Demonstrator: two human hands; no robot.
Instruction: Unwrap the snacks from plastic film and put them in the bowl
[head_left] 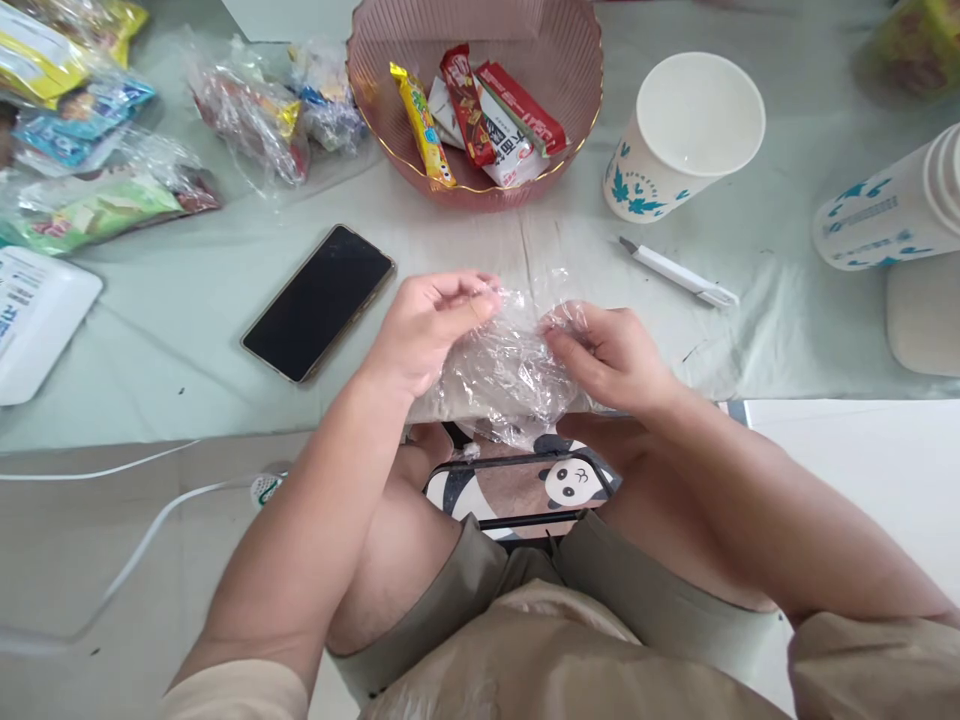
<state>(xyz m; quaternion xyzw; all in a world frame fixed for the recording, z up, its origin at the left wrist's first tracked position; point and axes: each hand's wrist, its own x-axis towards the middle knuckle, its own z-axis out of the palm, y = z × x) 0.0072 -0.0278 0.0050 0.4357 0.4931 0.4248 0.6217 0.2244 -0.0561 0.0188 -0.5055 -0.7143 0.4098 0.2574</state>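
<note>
A crumpled clear plastic bag (504,370) hangs between both hands over the near edge of the pale green tablecloth (187,330). My left hand (427,325) pinches its upper left edge with closed fingers. My right hand (611,355) pinches the bag's right edge, fingers curled. Both hands sit just above my knees. Nothing can be made out inside the bag.
A pink ribbed bowl (555,60) holds several wrapped snacks (480,115) at the back. A black phone (319,300) lies left of my hands. A white utility knife (679,272), a paper cup (686,135) and stacked cups (892,205) lie right. Snack bags (247,105) fill the far left.
</note>
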